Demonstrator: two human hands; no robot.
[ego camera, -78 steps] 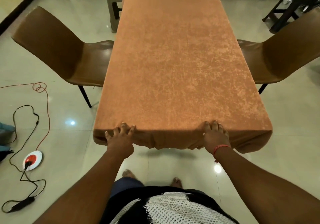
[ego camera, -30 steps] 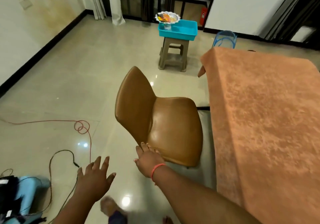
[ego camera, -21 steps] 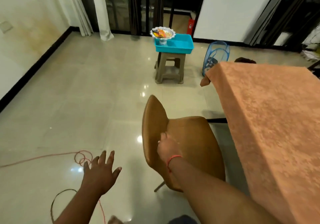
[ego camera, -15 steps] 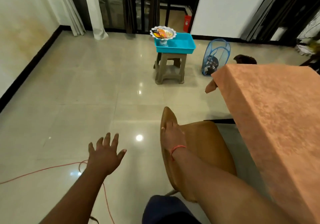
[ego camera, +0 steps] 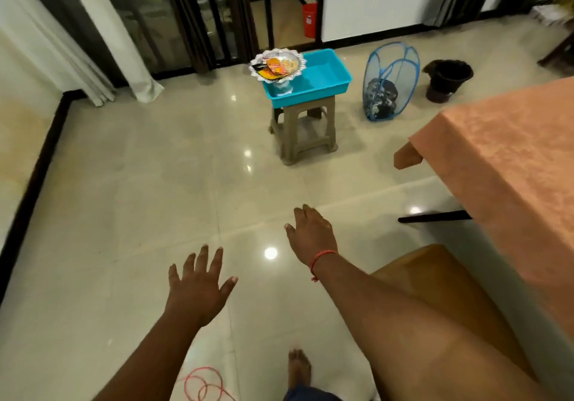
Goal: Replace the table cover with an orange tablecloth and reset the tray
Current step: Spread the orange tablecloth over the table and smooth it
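A brown chair (ego camera: pixel 435 292) stood beside the table; a blue mesh laundry basket (ego camera: pixel 389 82) and black pot (ego camera: pixel 447 79) sat on the tiled floor (ego camera: pixel 124 183), near white curtains (ego camera: pixel 102 37).

The orange tablecloth (ego camera: pixel 509 164) lies flat over the surface at 3 o'clock, its near corner hanging in a loose fold. At 12 o'clock a turquoise tray (ego camera: pixel 323 79) sits atop a beige stool (ego camera: pixel 302 130), holding a scalloped silver pedestal dish (ego camera: pixel 277 65) of orange packets at its left end.
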